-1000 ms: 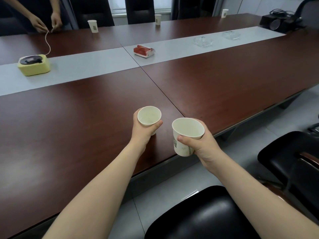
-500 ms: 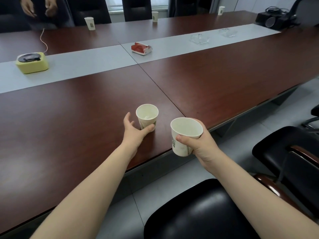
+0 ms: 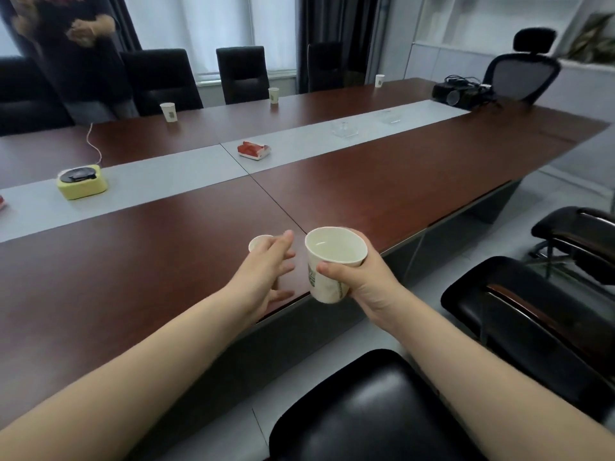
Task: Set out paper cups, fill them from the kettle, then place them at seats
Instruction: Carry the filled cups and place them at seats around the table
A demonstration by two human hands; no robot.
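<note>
Now the left hand (image 3: pixel 266 274) has released the placed cup (image 3: pixel 259 241) on the tabletop (image 3: pixel 133 277), grip wide and empty; at its 3 o'clock the right hand (image 3: pixel 366 281) grip wraps the filled cup (image 3: pixel 326 289), best carried level and slowly toward the next seat.

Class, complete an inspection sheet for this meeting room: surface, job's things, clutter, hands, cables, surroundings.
Surface: long brown table with grey centre strip.
Job's things: held cup, seemingly holding liquid; near cup standing on table, partly hidden; three far cups upright; kettle nothing seen.
Clutter: yellow box, red pack, two clear dishes, projector.
Hands: left hand open before near cup; right hand grips held cup.
Cables: white cord from yellow box; black leads on projector.
Surroundings: black chairs; person standing across.
</note>
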